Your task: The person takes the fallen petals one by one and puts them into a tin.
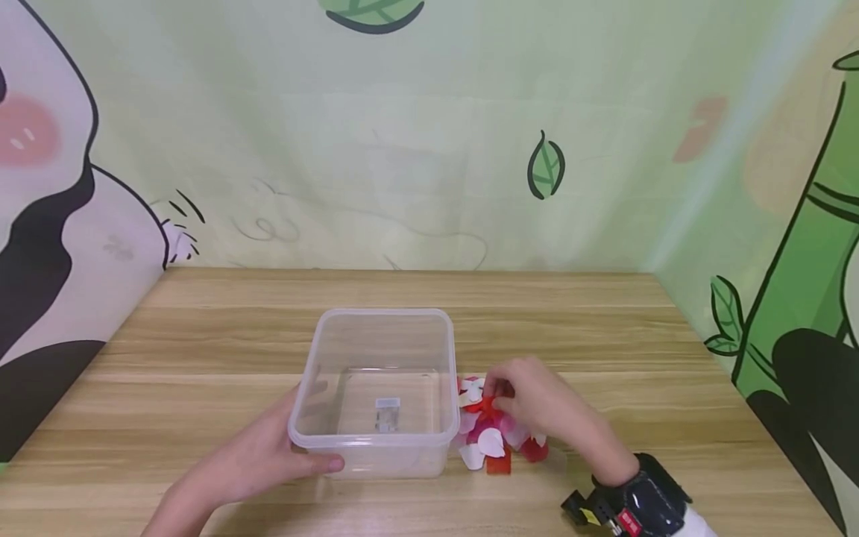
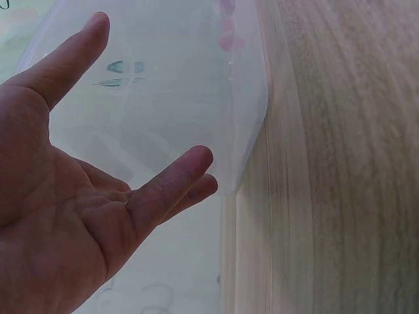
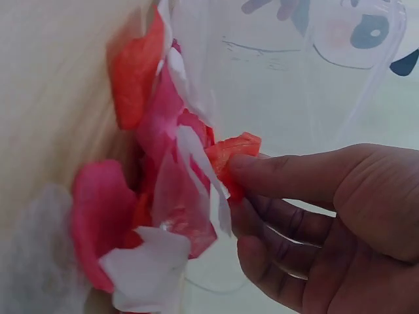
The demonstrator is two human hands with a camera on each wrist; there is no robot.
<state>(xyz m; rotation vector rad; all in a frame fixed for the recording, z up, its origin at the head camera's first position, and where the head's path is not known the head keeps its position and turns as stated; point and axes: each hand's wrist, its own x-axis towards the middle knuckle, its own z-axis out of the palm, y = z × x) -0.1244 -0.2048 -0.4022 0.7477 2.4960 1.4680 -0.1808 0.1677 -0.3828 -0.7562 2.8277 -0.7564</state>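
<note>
A clear plastic box (image 1: 372, 451) with an open top stands on the wooden table. My left hand (image 1: 288, 451) is at its left front corner, the thumb along the front wall and other fingers behind the left wall. In the left wrist view the fingers (image 2: 173, 180) are spread and nearly straight against the box. To the right of the box lies a loose pile of red, pink and white petals (image 1: 491, 441). My right hand (image 1: 537, 395) is over the pile and pinches a red petal (image 3: 226, 157) between thumb and fingers.
The wooden table (image 1: 570, 321) runs back to a printed wall cloth (image 1: 429, 186) with leaves and a panda. Inside the box a small label (image 1: 387, 415) shows on the bottom. A black wrist device (image 1: 640, 492) is strapped on the right forearm.
</note>
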